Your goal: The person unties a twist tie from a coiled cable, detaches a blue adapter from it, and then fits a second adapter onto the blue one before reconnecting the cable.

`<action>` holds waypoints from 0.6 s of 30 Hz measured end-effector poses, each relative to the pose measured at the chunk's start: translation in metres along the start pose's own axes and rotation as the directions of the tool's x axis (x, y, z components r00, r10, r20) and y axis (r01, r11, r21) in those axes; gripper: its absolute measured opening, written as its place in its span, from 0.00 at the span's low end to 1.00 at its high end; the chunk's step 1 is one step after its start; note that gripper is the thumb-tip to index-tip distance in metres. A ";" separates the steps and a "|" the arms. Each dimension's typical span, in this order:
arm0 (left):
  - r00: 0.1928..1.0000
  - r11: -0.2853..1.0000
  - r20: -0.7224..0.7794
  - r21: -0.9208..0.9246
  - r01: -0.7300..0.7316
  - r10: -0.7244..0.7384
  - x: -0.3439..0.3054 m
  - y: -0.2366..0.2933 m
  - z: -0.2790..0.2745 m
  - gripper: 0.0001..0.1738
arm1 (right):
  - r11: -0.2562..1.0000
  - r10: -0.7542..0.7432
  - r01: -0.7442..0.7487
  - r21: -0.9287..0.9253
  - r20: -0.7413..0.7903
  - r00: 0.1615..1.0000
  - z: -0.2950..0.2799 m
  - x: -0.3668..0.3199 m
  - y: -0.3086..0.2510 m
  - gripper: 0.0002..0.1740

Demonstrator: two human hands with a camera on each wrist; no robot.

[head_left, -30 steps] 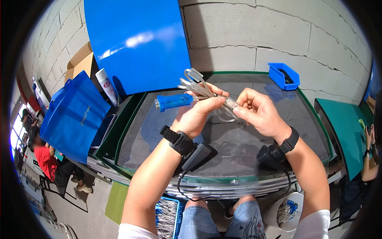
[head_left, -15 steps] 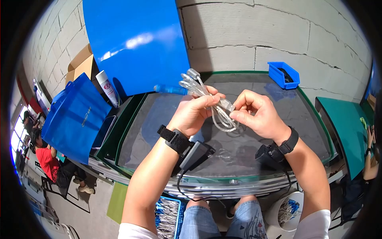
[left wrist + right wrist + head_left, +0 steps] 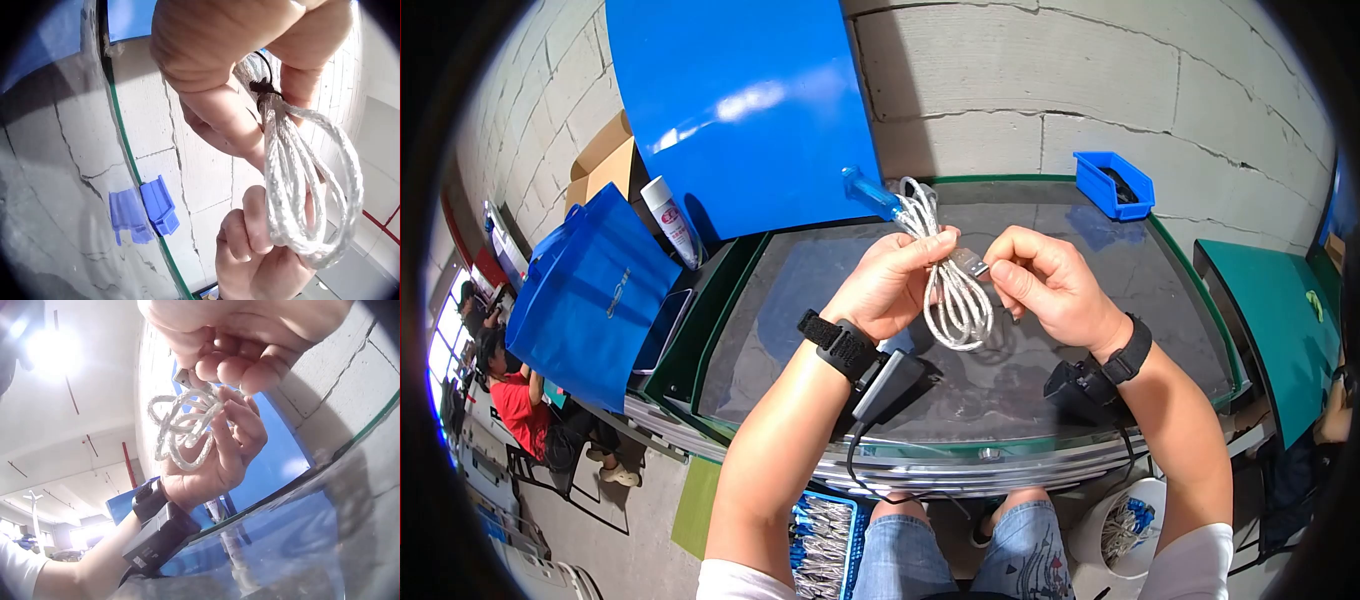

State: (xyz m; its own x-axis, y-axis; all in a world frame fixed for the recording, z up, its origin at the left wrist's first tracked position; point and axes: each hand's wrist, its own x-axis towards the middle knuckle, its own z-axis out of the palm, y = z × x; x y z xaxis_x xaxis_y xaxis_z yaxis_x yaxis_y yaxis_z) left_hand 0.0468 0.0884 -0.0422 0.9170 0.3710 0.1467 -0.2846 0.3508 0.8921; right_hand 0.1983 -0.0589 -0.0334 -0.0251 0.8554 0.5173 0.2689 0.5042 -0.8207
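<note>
Above the mat, my left hand (image 3: 890, 280) grips a looped clear braided cable (image 3: 958, 308) between thumb and fingers. A thin black tie (image 3: 262, 87) circles the bundle close to my left fingertips in the left wrist view. From its upper end sticks out a translucent blue connector (image 3: 870, 192). My right hand (image 3: 1052, 285) has curled fingers, thumb and forefinger meeting at the metal end of a USB plug (image 3: 972, 263) beside the loops. In the right wrist view the USB plug shows just below my right fingers, which partly hide it. Loose loops hang below my left hand.
A grey mat (image 3: 820, 400) with a green rim covers the bench. At its back right corner stands a blue bin (image 3: 1114, 186). Left are a blue bag (image 3: 590, 300) and a spray can (image 3: 670, 222). Below are a cable-filled basket (image 3: 855, 530) and a white bucket (image 3: 1090, 540).
My left hand has turned the bundle: the blue connector swung from pointing left to up-left, and the loops now hang lower. My right hand stays almost in place beside the plug.
</note>
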 end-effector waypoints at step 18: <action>0.988 0.993 -0.106 0.065 -0.102 0.108 0.000 0.002 0.014 0.16 | 0.967 -0.134 0.122 -0.225 -0.037 0.990 -0.001 0.003 0.001 0.11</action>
State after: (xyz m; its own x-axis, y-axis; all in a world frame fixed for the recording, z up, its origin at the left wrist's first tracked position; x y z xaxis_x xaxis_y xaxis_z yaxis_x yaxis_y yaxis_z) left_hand 0.0501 0.0767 -0.0348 0.8461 0.4955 0.1964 -0.3577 0.2546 0.8985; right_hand 0.1993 -0.0563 -0.0321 -0.0253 0.7752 0.6312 0.4737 0.5653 -0.6753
